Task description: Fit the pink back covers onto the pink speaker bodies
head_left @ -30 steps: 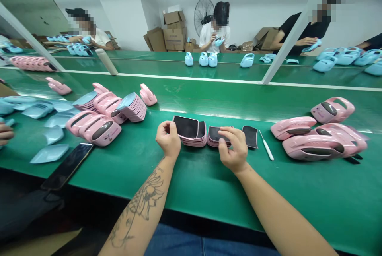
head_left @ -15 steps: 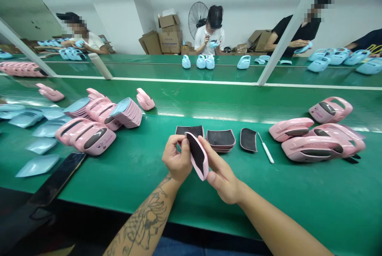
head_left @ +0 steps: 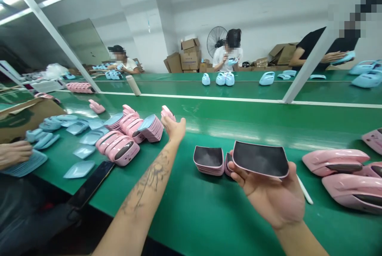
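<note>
My right hand (head_left: pixel 273 200) holds a curved panel with a black face and pink rim (head_left: pixel 259 160), gripped by its edges from below, black face up. My left hand (head_left: pixel 174 129) is stretched out to a single pink handled plastic housing (head_left: pixel 167 109), thumb apart; its fingertips are partly hidden against the housing. Between my hands sits a stack of black-faced panels (head_left: pixel 208 157), and more panels (head_left: pixel 228 163) show partly behind the right hand. A white-handled hand tool (head_left: pixel 305 190) lies partly hidden right of that hand.
Pink housings (head_left: pixel 119 148), pink panels with light blue tops (head_left: pixel 152 128), light blue sheets (head_left: pixel 80 169) and a phone (head_left: pixel 93 182) lie left. More pink housings (head_left: pixel 337 162) lie right. A neighbour's hand (head_left: pixel 14 154) is at far left. Posts (head_left: pixel 304 65) rise beyond; people work across the table.
My left hand has let go of the panel and moved forward-left to the lone pink housing. My right hand keeps the panel, now tilted black face up and farther right. The view has swung left.
</note>
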### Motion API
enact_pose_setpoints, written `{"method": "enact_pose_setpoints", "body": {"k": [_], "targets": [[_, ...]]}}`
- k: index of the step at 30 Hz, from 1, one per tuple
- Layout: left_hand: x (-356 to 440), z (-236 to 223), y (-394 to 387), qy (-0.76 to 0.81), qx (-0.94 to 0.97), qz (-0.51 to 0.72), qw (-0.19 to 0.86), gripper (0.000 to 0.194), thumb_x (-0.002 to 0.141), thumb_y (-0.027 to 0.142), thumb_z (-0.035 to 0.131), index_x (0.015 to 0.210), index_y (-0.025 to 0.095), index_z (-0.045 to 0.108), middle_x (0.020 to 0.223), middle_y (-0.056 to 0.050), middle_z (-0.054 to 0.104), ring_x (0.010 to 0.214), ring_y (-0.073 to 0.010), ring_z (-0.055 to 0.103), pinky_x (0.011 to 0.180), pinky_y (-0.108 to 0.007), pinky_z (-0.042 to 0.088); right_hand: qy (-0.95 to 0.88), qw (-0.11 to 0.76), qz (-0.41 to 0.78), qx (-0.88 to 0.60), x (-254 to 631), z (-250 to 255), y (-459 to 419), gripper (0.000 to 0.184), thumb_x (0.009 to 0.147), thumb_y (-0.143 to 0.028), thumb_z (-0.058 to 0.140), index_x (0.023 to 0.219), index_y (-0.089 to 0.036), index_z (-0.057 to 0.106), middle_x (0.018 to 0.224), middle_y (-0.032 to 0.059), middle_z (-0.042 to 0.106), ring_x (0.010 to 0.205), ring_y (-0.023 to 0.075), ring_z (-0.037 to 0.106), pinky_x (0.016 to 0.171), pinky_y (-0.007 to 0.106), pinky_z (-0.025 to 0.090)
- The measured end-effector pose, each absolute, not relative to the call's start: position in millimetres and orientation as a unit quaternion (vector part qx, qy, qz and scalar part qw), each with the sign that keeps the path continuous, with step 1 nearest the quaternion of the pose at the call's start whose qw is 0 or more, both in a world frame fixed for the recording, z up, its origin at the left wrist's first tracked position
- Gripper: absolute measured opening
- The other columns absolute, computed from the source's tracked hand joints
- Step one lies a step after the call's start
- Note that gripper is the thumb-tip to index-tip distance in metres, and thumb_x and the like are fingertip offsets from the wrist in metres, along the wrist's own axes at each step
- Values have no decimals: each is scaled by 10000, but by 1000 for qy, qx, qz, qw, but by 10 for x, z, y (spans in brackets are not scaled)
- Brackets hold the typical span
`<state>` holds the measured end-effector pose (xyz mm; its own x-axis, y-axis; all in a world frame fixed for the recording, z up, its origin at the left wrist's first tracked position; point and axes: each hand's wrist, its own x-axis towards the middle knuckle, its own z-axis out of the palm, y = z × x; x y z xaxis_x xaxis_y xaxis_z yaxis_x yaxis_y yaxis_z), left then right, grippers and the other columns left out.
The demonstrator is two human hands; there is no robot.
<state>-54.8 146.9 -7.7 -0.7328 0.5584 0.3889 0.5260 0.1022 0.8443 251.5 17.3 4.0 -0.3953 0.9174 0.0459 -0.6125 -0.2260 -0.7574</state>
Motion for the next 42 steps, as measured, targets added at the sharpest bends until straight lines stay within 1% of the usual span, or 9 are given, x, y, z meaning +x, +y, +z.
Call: {"method": "enact_pose_setpoints", "body": {"k": [6, 10, 16, 20, 24, 31, 35, 38, 42], "targets": [[-934, -310, 2080, 794, 258, 548, 54, 898, 696, 104, 816, 1433, 72, 304, 1534, -322, 319, 1483, -399, 320, 1226, -527, 224, -317, 462, 813, -158, 2475, -67, 159, 831, 907, -829, 194, 1239, -285, 727, 1401, 141, 659, 1226, 401, 668, 992, 616, 536], [-1036, -336, 2181, 768, 225, 595, 81, 679, 707, 79, 818, 1248, 72, 407, 1430, -308, 435, 1402, -346, 419, 1185, -536, 268, -338, 445, 821, -118, 2480, -100, 150, 748, 918, -779, 277, 1276, -283, 707, 1428, 141, 640, 1273, 410, 636, 1058, 642, 480], [-945, -242, 2012, 697, 218, 675, 110, 361, 820, 370, 775, 996, 131, 569, 1055, -107, 664, 1024, -213, 642, 961, -411, 506, -397, 452, 789, -122, 2492, -85, 168, 752, 945, -759, 239, 1363, -280, 641, 1458, 152, 612, 1283, 410, 628, 1054, 693, 459], [-681, -50, 1285, 567, 233, 771, 171, 543, 908, 644, 546, 1212, 196, 588, 1205, -131, 678, 1047, -222, 686, 806, -353, 591, -429, 458, 760, -167, 2492, -28, 176, 843, 930, -802, 182, 1424, -251, 586, 1464, 175, 600, 1266, 404, 639, 1003, 675, 511], [-418, 110, 200, 360, 342, 796, 345, 588, 920, 715, 464, 1383, 360, 540, 1506, -67, 539, 1317, -311, 587, 941, -496, 596, -437, 473, 746, -171, 2536, 57, 138, 828, 942, -778, 180, 1482, -256, 528, 1474, 156, 596, 1248, 399, 654, 997, 679, 515], [175, -312, -980, 312, 278, 666, 618, 744, 912, 804, 378, 1394, 282, 598, 1440, -149, 606, 1294, -435, 593, 980, -706, 517, -509, 433, 703, -244, 2606, 89, -336, 513, 963, -634, 486, 1341, -330, 653, 1442, 70, 636, 1312, 380, 606, 1054, 614, 512], [594, -653, -1222, 316, 293, 668, 607, 625, 913, 623, 616, 1444, 297, 556, 1471, -107, 591, 1366, -392, 547, 1135, -627, 445, -535, 418, 628, -380, 2604, -92, -756, 720, 837, -620, 706, 1454, -292, 533, 1533, 110, 541, 1387, 383, 524, 1125, 575, 455], [758, -756, -1268, 333, 358, 666, 563, 796, 810, 537, 798, 1500, 283, 495, 1523, -118, 537, 1426, -378, 485, 1206, -536, 394, -548, 393, 538, -506, 2592, -289, -1003, 848, 775, -584, 787, 1500, -302, 449, 1544, 129, 509, 1348, 380, 544, 1111, 591, 458], [772, -780, -1245, 335, 392, 643, 566, 885, 774, 559, 823, 1523, 256, 461, 1519, -146, 530, 1399, -378, 514, 1177, -521, 424, -589, 375, 481, -530, 2543, -475, -1167, 923, 761, -519, 818, 1545, -323, 372, 1582, 116, 443, 1335, 367, 540, 1111, 603, 458]]}}
